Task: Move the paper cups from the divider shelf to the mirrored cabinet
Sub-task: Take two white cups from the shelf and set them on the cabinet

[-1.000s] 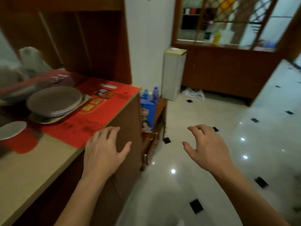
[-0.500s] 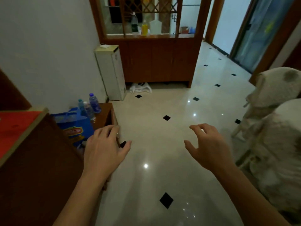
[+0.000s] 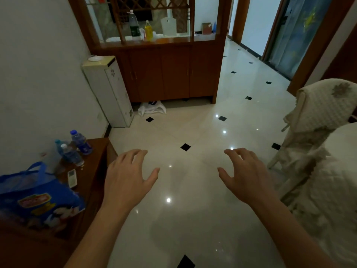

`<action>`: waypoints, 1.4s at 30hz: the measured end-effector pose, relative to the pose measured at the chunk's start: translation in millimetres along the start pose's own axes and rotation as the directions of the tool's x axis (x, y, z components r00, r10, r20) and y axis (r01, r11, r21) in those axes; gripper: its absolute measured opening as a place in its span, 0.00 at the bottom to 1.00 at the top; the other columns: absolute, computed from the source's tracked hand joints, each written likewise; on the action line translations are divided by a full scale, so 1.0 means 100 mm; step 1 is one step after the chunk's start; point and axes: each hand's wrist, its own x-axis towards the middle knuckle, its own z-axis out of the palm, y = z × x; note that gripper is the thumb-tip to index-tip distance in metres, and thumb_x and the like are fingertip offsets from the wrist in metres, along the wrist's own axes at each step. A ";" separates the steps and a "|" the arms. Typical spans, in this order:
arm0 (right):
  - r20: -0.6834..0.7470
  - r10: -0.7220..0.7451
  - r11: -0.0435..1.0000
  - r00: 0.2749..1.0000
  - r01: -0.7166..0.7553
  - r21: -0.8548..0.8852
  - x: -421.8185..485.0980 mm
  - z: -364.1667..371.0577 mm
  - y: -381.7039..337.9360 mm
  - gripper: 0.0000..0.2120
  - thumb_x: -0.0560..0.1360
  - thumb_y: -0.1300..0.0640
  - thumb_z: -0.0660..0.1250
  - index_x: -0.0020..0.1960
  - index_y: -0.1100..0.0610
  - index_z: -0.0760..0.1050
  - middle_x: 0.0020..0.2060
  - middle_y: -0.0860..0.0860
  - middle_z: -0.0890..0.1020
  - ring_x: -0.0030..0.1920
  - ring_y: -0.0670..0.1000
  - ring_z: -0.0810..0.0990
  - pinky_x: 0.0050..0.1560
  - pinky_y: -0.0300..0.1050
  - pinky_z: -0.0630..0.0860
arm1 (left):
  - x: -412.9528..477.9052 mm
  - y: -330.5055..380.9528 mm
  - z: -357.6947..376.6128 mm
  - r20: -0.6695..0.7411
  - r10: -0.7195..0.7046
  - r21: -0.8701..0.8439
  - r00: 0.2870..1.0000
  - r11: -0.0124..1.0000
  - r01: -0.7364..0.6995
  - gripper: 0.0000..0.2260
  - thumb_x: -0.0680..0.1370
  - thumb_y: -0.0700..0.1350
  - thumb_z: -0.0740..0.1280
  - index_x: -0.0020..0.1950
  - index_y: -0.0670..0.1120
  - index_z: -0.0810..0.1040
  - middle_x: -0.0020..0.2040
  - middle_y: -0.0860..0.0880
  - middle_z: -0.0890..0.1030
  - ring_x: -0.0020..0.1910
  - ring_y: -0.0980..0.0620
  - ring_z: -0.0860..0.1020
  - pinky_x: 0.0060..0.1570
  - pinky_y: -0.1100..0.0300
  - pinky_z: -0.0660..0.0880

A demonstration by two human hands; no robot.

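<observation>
Your left hand (image 3: 125,182) and your right hand (image 3: 246,180) hang in front of you above the glossy tile floor (image 3: 193,219), both with fingers spread wide and a little curled, and both hold nothing. Just beside your left arm stands a low wooden side table (image 3: 96,163) with a blue bag (image 3: 38,198), some small water bottles (image 3: 81,142) and a white remote on it; at your right are chairs with pale covers (image 3: 324,105). Farther ahead, against the wall, stands a white water dispenser (image 3: 110,91), and a plastic bag (image 3: 152,108) lies on the floor near it. At the far end is the divider shelf (image 3: 170,41), where you can see a dark bottle (image 3: 133,26), a yellow bottle (image 3: 148,32) and a white jug. The paper cups should be on this shelf, but I cannot tell them apart from here; the small things there are too unclear. The mirrored cabinet is not in view. The risks, I judge: the floor looks slippery, the plastic bag lies close to the foot of the shelf, and a careless reach could knock over the bottles.
</observation>
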 end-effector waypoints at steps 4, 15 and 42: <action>0.002 0.030 1.000 1.000 -0.030 0.010 0.44 0.14 0.18 0.24 0.71 0.44 0.68 0.64 0.54 0.74 0.57 0.54 0.79 0.56 0.55 0.76 0.46 0.50 0.75 | 0.49 0.04 0.22 0.014 0.020 0.000 1.000 1.000 -0.020 0.27 0.74 0.63 0.61 0.67 0.48 0.74 0.62 0.47 0.77 0.60 0.47 0.74 0.52 0.49 0.74; 0.008 0.056 0.997 0.998 -0.056 -0.056 2.29 0.66 0.46 0.25 0.73 0.42 0.64 0.66 0.54 0.72 0.60 0.54 0.77 0.59 0.55 0.75 0.51 0.49 0.74 | 2.44 -0.13 0.92 -0.014 0.068 -0.066 0.998 0.995 -0.069 0.27 0.74 0.63 0.61 0.65 0.46 0.75 0.61 0.46 0.79 0.57 0.45 0.76 0.52 0.47 0.75; 0.015 0.169 0.985 0.985 -0.169 -0.026 6.73 1.78 2.02 0.24 0.74 0.42 0.64 0.67 0.52 0.72 0.59 0.52 0.77 0.58 0.53 0.75 0.52 0.48 0.74 | 7.33 0.59 2.60 0.016 0.139 0.002 0.990 0.990 -0.139 0.28 0.74 0.65 0.61 0.67 0.49 0.73 0.62 0.48 0.78 0.61 0.47 0.74 0.56 0.50 0.73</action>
